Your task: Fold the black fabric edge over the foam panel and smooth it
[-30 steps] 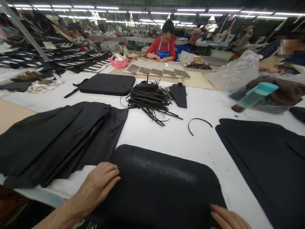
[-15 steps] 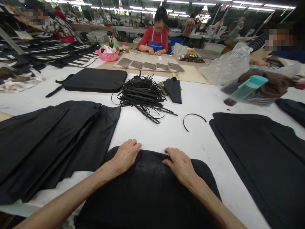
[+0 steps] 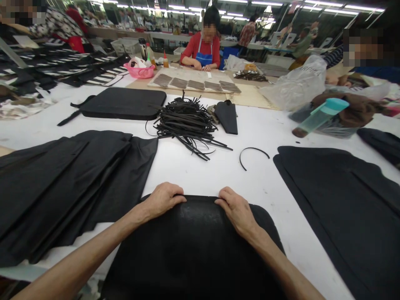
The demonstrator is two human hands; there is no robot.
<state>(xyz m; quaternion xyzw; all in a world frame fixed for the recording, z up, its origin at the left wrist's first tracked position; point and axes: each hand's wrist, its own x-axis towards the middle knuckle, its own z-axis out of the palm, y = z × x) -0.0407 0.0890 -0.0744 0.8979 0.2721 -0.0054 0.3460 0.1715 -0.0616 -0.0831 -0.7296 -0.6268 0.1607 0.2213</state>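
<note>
Black and smooth, the panel (image 3: 193,254) lay on the near side of the white table (image 3: 200,179), directly before the person, its lower part running out of view. The left hand (image 3: 164,199) and the right hand (image 3: 236,210) both had hold of its far edge, a short stretch of that edge showing between them. On each hand the fingers were closed and bent over the rim, with the thumb against the upper face, so the edge was pinched between. Pale scuffs (image 3: 200,214) marked the surface just below the hands.

To the left, near the left forearm, dark cloth (image 3: 62,179) was spread in overlapping folds. To the right, apart from the panel, lay a stack (image 3: 340,191) of black sheets with rounded corners. Beyond the hands sat a heap of black strips (image 3: 187,121), with a single curved strip (image 3: 254,148) lying apart from it, nearer the stack. A thick black pad (image 3: 125,103) lay left of the heap, and a small dark piece (image 3: 227,118) lay to its right. Farther right was a cup (image 3: 320,117) with a teal lid, near a clear plastic bag (image 3: 303,81). Across the table, a co-worker in red (image 3: 193,52) bent over a board (image 3: 184,74), close to a pink basket (image 3: 139,72).
</note>
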